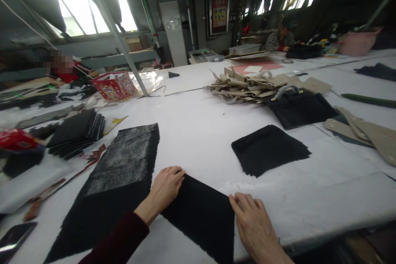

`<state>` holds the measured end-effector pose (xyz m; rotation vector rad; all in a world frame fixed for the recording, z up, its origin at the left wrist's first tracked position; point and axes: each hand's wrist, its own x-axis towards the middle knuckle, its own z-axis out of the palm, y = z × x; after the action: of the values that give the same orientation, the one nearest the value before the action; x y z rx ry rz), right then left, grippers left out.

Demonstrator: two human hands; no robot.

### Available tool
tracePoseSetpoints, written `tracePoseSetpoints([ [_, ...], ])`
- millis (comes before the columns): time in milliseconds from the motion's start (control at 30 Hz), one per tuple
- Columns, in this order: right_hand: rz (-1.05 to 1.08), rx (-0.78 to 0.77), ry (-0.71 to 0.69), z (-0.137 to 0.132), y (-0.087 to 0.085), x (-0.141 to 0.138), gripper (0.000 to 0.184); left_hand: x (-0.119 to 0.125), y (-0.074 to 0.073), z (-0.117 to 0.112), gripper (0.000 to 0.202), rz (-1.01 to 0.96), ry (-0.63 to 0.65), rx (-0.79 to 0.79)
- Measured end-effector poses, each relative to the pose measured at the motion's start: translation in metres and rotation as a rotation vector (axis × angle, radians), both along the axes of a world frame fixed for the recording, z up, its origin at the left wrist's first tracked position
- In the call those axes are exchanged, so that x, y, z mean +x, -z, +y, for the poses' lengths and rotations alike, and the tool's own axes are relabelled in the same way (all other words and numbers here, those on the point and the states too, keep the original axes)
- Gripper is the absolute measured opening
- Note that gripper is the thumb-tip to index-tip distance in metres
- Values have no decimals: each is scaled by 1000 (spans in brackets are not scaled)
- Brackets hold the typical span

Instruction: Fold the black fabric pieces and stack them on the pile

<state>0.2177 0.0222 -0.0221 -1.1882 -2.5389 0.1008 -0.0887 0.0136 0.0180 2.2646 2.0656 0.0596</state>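
A black fabric piece (204, 214) lies on the white table in front of me, its far edge running between my two hands. My left hand (167, 185) has its fingers curled over the far left corner. At the right corner, my right hand (252, 218) pinches the edge between thumb and fingers. Just left of my left hand is a stack of larger black fabric pieces (99, 218), with a grey, speckled piece (126, 159) over its far part. Another black fabric stack (269, 148) lies apart, beyond my right hand.
Beyond sit a pile of beige pieces with handles (244, 84) and a black bag panel (303, 107). Beige straps (365, 132) lie right. At left are folded dark fabric (77, 130), a red box (114, 86), a pole (114, 29) and a phone (15, 237). Two people sit farther back.
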Motion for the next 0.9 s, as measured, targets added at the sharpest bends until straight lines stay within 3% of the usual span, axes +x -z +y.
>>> tracePoseSetpoints([
  [133, 114, -181, 16, 9, -21, -15, 33, 7, -9, 14, 23, -150, -3, -37],
  [233, 217, -271, -31, 15, -26, -29, 49, 16, -8, 15, 7, -203, 68, -108],
  [300, 249, -311, -71, 18, -16, -33, 64, 22, -5, 11, 10, -239, 66, -142],
  [400, 264, -291, -127, 19, 15, -24, 80, 31, -2, 4, 16, -365, 27, -216],
  [467, 291, -213, -129, 22, 31, -6, 80, 41, -2, 5, 13, -488, 19, -237],
  [533, 306, -151, -93, 33, 31, 19, 73, 57, -5, 14, 18, -596, 18, -214],
  [633, 183, -153, -16, 73, -5, 61, 60, 96, -12, 43, 19, -701, 28, -181],
  [733, -94, -86, 84, 135, -60, 92, 51, 143, -15, 87, 8, -783, 6, -155],
  [800, -300, -9, 151, 179, -88, 102, 48, 173, -14, 121, 8, -806, -51, -79],
  [900, -432, 43, 223, 232, -104, 102, 37, 207, -10, 166, 9, -749, -128, 52],
])
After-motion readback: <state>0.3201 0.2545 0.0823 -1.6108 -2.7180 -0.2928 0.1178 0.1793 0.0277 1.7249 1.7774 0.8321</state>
